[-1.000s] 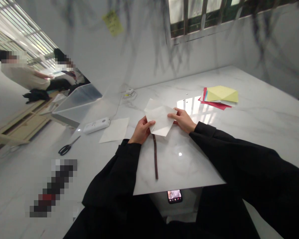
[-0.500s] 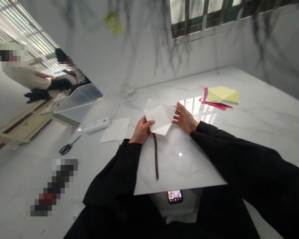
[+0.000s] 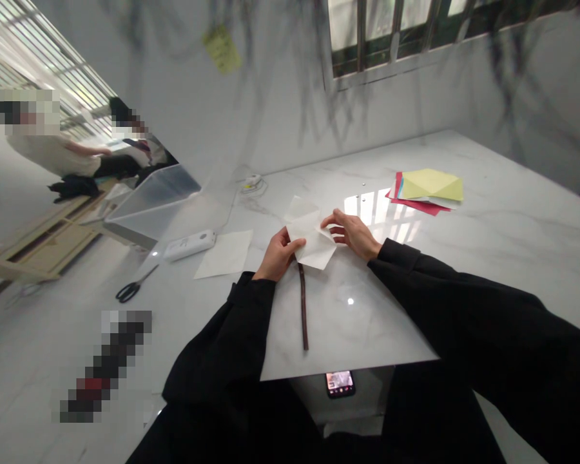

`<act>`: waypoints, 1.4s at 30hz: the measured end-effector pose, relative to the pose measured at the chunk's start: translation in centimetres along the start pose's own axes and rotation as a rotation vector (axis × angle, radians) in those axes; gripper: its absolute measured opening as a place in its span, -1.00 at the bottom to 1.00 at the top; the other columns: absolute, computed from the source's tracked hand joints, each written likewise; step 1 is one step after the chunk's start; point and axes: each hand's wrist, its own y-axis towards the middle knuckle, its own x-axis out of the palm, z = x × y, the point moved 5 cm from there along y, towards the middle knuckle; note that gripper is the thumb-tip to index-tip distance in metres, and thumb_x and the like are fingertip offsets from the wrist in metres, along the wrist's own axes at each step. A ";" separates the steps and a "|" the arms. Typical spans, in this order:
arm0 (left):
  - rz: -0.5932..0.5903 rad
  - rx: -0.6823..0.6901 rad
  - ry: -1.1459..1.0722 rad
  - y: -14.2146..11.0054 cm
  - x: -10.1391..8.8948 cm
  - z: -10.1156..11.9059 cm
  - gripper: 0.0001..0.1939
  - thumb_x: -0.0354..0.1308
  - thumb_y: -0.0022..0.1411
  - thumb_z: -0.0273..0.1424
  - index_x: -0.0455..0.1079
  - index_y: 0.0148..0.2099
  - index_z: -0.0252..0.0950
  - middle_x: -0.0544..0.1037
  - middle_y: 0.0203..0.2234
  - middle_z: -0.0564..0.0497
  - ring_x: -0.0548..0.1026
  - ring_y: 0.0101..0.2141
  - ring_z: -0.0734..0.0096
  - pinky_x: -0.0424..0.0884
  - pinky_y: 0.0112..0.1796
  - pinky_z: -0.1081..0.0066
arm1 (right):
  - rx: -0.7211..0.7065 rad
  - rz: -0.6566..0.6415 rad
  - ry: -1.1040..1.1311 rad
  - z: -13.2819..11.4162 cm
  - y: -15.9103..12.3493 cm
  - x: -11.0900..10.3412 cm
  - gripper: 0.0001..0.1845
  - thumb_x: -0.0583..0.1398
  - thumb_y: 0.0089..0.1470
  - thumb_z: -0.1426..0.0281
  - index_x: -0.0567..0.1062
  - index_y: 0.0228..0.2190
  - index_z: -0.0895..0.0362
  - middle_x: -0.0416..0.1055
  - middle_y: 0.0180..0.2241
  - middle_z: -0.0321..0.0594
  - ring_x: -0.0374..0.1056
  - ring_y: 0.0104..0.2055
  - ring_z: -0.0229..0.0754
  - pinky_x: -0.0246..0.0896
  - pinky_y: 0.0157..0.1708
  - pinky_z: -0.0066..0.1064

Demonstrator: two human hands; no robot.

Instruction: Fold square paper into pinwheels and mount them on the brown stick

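Both hands hold a white paper sheet point(image 3: 310, 237) over the marble bench point(image 3: 488, 232), the left hand point(image 3: 279, 253) pinching its near-left edge and the right hand point(image 3: 350, 232) pressing its right corner. The sheet appears partly folded, its crease running away from the person. A dark stick point(image 3: 301, 306) lies lengthwise beneath, nearer the left hand.

A white sheet of paper point(image 3: 310, 237) was partly folded, its creased flaps raised off the marble table point(image 3: 488, 232). A thin dark brown stick point(image 3: 302, 309) lay flat beneath its near corner.
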 end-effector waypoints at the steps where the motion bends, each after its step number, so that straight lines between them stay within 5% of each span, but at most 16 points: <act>1: 0.002 -0.003 0.000 0.0 0.0 0.0 -0.36 0.55 -0.04 -0.27 0.49 0.08 -0.34 0.67 -0.01 -0.20 0.63 -0.03 0.02 0.53 -0.03 0.21 | -0.006 0.015 -0.003 0.0 0.1 -0.1 -0.45 0.31 0.08 -0.14 0.54 -0.30 0.12 0.51 -0.22 -0.19 0.44 -0.27 -0.22 0.37 -0.31 -0.42; 3: -0.003 -0.008 0.002 0.0 0.0 0.0 -0.36 0.55 -0.05 -0.27 0.49 0.08 -0.34 0.67 -0.01 -0.20 0.63 -0.03 0.03 0.54 -0.03 0.21 | -0.029 0.050 -0.039 0.1 0.2 -0.4 -0.51 0.43 -0.03 0.00 0.54 -0.22 0.09 0.52 -0.22 -0.23 0.45 -0.26 -0.21 0.40 -0.29 -0.40; 8: -0.044 -0.003 0.038 -0.1 0.3 0.2 -0.31 0.55 -0.03 -0.24 0.50 0.13 -0.34 0.67 0.01 -0.22 0.64 -0.04 0.02 0.55 -0.03 0.20 | -0.019 0.072 -0.065 0.7 0.4 -0.8 -0.23 0.52 -0.17 0.17 0.48 0.08 0.05 0.52 -0.32 -0.31 0.47 -0.32 -0.19 0.44 -0.31 -0.36; 14: -0.071 -0.009 0.088 -0.1 0.2 0.2 -0.32 0.56 -0.02 -0.22 0.49 0.12 -0.35 0.69 -0.06 -0.21 0.67 -0.13 0.08 0.57 -0.10 0.23 | 0.044 -0.116 -0.093 1.3 0.4 0.2 -0.53 0.50 -0.08 0.09 0.65 -0.27 0.19 0.65 -0.29 -0.13 0.56 -0.21 -0.06 0.49 -0.20 -0.29; 20: -0.096 -0.020 0.127 -0.4 0.7 0.3 -0.36 0.55 -0.01 -0.22 0.48 0.08 -0.34 0.69 -0.14 -0.17 0.67 -0.17 0.13 0.58 -0.11 0.25 | 0.080 -0.118 -0.229 1.2 0.3 0.0 -0.58 0.50 -0.06 0.12 0.70 -0.32 0.22 0.68 -0.28 -0.10 0.57 -0.28 -0.08 0.47 -0.32 -0.37; 26: -0.047 -0.025 0.080 -0.3 0.4 0.8 -0.36 0.47 0.11 -0.18 0.41 0.19 -0.22 0.61 -0.27 0.02 0.60 -0.38 0.43 0.53 -0.33 0.46 | 0.111 0.063 -0.064 1.6 0.8 -0.8 -0.70 0.51 -0.03 0.26 0.68 -0.34 0.23 0.67 -0.31 -0.07 0.57 -0.31 -0.08 0.50 -0.33 -0.36; 31: -0.016 0.071 0.116 -0.4 0.3 1.8 -0.28 0.41 0.16 -0.23 0.32 0.34 -0.10 0.57 -0.15 0.02 0.59 -0.42 0.50 0.54 -0.35 0.44 | 0.153 0.224 0.210 1.8 1.2 -1.6 -0.86 0.42 0.10 0.42 0.61 -0.32 0.23 0.66 -0.31 -0.06 0.57 -0.33 -0.12 0.53 -0.24 -0.32; 36: -0.015 0.160 0.260 -0.7 0.9 2.1 -0.45 0.51 0.03 -0.28 0.52 0.08 -0.24 0.58 -0.16 0.00 0.62 -0.40 0.44 0.59 -0.29 0.36 | 0.172 0.219 0.233 1.6 1.1 -1.5 -0.93 0.36 0.14 0.50 0.60 -0.30 0.26 0.66 -0.30 -0.05 0.56 -0.33 -0.14 0.54 -0.22 -0.33; 42: 0.056 0.183 0.265 -0.6 0.8 2.2 -0.64 0.53 0.04 -0.17 0.55 -0.25 -0.31 0.60 -0.42 0.01 0.62 -0.41 0.34 0.58 -0.30 0.32 | 0.200 0.115 0.141 1.2 0.7 -1.0 -0.84 0.39 0.08 0.45 0.61 -0.26 0.23 0.67 -0.23 -0.04 0.57 -0.24 -0.11 0.53 -0.21 -0.34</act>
